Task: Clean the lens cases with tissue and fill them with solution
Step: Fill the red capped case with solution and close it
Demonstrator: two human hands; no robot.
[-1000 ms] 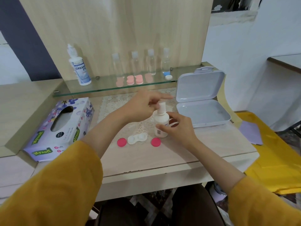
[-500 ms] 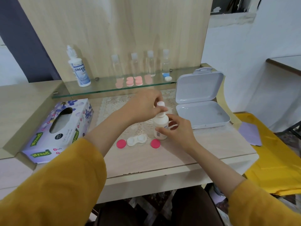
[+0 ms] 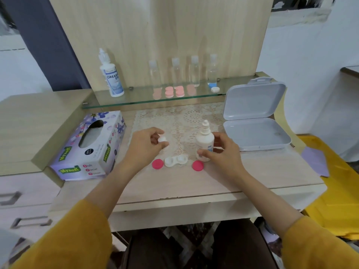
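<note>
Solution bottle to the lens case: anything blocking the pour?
Nothing visible. The solution bottle, held by the right hand, is uncapped; the left hand holds its cap off to the side. The lens case lies open beside the bottle, its pink lids flanking it.

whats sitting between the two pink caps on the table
The open white lens case lies between the left pink cap and the right pink cap, seen in the head view.

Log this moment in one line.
left hand: holds small white cap | right hand: grips white solution bottle | white lens case: open
</note>
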